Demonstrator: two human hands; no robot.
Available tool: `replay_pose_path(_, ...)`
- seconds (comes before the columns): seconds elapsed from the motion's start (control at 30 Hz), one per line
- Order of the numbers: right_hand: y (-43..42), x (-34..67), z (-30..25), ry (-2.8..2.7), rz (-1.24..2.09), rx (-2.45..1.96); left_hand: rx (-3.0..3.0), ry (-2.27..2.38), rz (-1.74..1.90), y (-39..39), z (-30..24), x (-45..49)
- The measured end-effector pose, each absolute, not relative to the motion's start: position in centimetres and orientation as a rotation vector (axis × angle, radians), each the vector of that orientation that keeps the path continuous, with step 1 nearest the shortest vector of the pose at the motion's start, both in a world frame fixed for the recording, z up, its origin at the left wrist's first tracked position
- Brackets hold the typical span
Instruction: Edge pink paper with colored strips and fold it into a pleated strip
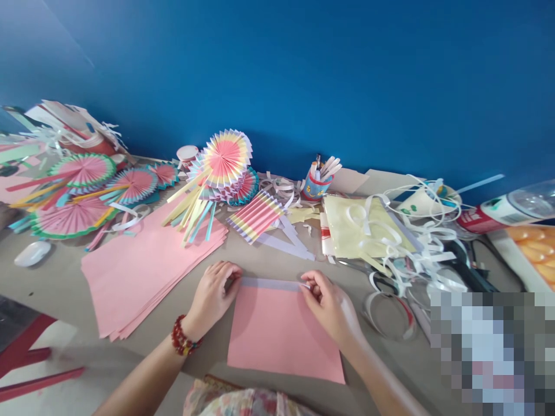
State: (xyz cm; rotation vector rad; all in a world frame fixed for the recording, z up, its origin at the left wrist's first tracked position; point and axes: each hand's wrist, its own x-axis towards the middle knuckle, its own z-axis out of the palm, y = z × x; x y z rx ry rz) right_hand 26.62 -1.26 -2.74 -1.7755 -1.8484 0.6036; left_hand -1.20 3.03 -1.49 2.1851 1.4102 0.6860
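Observation:
In front of me on the table lies a pink paper sheet (pixel 284 335), with a pale purple paper strip (pixel 271 283) along its far edge. My left hand (pixel 215 296) is at the far left corner, its fingers curled and thumb and forefinger closed at the strip's end. Towards the right corner my right hand (pixel 333 307) pinches the strip, where a small whitish edge stands up between thumb and finger. Just beyond the sheet rests a pleated paper piece (pixel 256 216) in pink, yellow and purple. The fingertips of both hands are partly hidden.
A stack of pink paper (pixel 143 271) spreads to the left, near several folded paper rosettes (pixel 225 155) and a white mouse (pixel 33 253). Rightward are yellow sheets (pixel 368 225), tangled white strips (pixel 427 254), a tape roll (pixel 390 315) and a bottle (pixel 507 208). A pen cup (pixel 318 186) stands by the blue wall.

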Motion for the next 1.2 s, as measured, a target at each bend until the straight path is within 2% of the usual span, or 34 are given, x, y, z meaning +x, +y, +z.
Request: replay_pose_path(1.2,-1.09,26.53,-2.74,-1.899,0.532,-1.795,2.227,1.445,0.631,3.10,-1.38,-0.98)
